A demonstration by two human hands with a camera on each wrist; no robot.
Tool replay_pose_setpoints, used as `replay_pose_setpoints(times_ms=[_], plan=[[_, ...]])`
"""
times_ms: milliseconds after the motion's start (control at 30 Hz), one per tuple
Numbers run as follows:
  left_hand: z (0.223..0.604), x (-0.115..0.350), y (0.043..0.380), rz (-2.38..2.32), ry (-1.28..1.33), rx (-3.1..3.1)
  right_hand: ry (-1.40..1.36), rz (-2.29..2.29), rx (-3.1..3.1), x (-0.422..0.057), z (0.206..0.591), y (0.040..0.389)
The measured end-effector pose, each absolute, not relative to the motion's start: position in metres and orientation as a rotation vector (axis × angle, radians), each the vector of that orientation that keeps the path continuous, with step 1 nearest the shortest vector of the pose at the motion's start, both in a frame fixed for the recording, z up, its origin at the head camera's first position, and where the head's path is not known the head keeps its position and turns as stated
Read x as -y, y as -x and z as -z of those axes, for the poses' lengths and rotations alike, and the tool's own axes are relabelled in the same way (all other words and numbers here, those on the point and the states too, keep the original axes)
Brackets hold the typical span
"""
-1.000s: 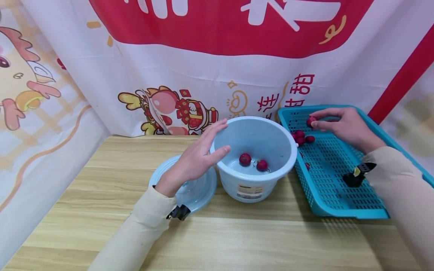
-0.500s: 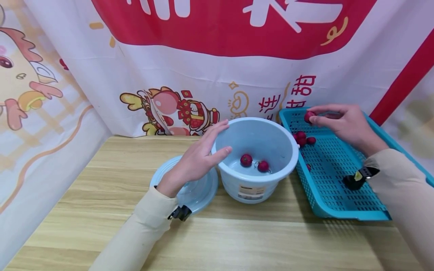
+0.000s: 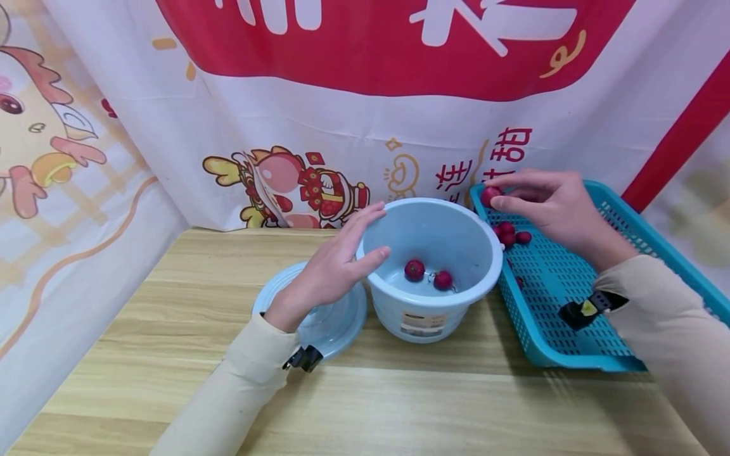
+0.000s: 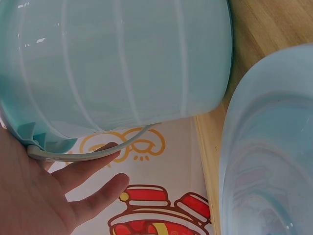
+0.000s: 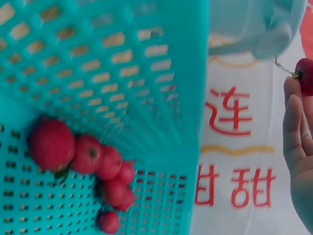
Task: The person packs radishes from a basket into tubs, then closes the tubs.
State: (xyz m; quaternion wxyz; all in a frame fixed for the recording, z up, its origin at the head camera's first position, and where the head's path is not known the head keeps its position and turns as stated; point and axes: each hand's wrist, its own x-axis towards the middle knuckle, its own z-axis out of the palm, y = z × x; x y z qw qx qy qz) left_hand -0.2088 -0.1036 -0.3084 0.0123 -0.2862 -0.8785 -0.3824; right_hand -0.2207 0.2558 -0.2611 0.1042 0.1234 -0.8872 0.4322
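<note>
My right hand [image 3: 561, 212] pinches a small red radish [image 3: 489, 195] between fingertips and thumb, above the far left rim of the teal basket [image 3: 538, 356]. In the right wrist view this radish [image 5: 305, 78] shows a thin root. A light blue bucket [image 3: 384, 310] stands left of the basket, with two radishes [image 3: 414, 270] on its bottom. My left hand [image 3: 327, 272] rests at the bucket's left rim with fingers extended. In the left wrist view, those fingers spread beside the bucket's handle [image 4: 98, 156]. Several more radishes [image 5: 88, 154] lie along the basket's wall.
A light blue lid [image 3: 342, 326] lies on the wooden table [image 3: 399, 411], left of the bucket and partly under my left forearm. A printed cloth [image 3: 342, 120] hangs behind the table's far edge. The basket's raised side stands close to the bucket.
My right hand has lifted the radish and carried it left, from inside the basket to over its far left rim. The left hand stays at the bucket.
</note>
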Motion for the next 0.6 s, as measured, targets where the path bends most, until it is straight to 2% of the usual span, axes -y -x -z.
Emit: replay_pose_setpoints(times_ms=[600], plan=[[0.309,0.104,0.210,1.175,0.893,2.749,-0.820,-1.082,2.723,-0.193,0.255,0.215]])
